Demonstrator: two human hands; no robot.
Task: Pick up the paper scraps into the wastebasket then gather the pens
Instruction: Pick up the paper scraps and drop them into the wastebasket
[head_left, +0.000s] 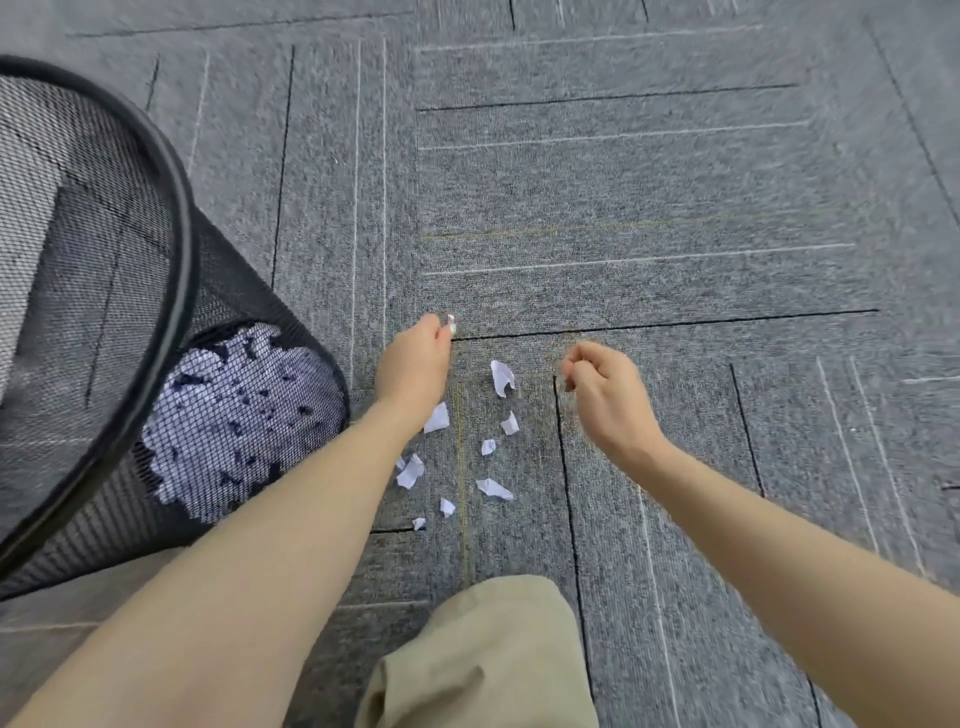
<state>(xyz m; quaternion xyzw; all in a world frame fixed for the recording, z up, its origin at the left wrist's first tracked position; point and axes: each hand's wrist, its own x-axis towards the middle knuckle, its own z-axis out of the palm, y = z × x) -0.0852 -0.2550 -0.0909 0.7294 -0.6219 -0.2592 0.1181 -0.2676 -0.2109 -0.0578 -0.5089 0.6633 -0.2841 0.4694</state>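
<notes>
A black mesh wastebasket (104, 312) stands at far left, torn paper heaped inside. Beside it, the left hand (415, 358) pinches a small scrap (451, 322) at its fingertips. White paper scraps (467, 441) lie scattered on the grey carpet (623, 208) between both hands. The right hand (608, 389) is curled shut; contents cannot be determined.

- Two hands: left hand (415, 358), right hand (608, 395)
- One mesh wastebasket (179, 218) (white paper inside, uncountable)
- About nine paper scraps (503, 376) on the carpet (some tiny)
</notes>
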